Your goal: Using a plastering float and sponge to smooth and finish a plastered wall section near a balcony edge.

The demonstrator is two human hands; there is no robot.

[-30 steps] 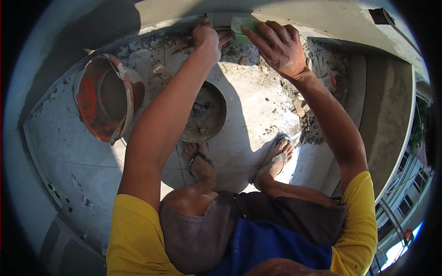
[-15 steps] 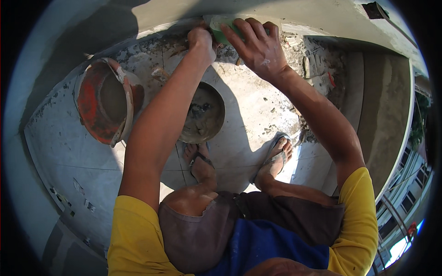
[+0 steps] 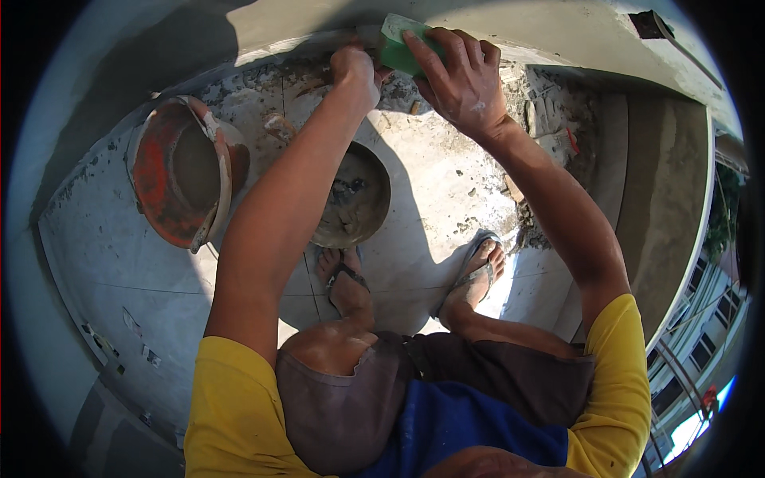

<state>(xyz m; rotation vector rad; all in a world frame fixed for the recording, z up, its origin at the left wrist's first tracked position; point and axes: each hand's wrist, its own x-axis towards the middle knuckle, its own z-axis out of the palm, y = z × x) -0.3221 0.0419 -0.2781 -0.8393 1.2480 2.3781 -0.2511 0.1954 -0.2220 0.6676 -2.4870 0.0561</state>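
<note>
My right hand (image 3: pixel 464 84) is closed round a green block that looks like a sponge (image 3: pixel 401 48), its pale top edge close to the low plastered wall (image 3: pixel 526 32). Just left of it, my left hand (image 3: pixel 355 73) is closed at the foot of the same wall. Its fingers are turned away, so what they hold, if anything, is hidden. Below my left forearm stands a round pan (image 3: pixel 362 207) of wet grey mortar, partly covered by that arm.
At the left stands a worn red bucket (image 3: pixel 163 171) with grey material inside. Crumbs of mortar litter the tiled floor (image 3: pixel 406 275) along the wall. A dirty work glove (image 3: pixel 550 119) lies to the right, beside a grey step (image 3: pixel 665 183). My sandalled feet (image 3: pixel 474 271) flank the floor's middle.
My right hand has moved slightly up and right, and the green sponge now shows more of its face, tilted. My left hand has shifted only a little to the right.
</note>
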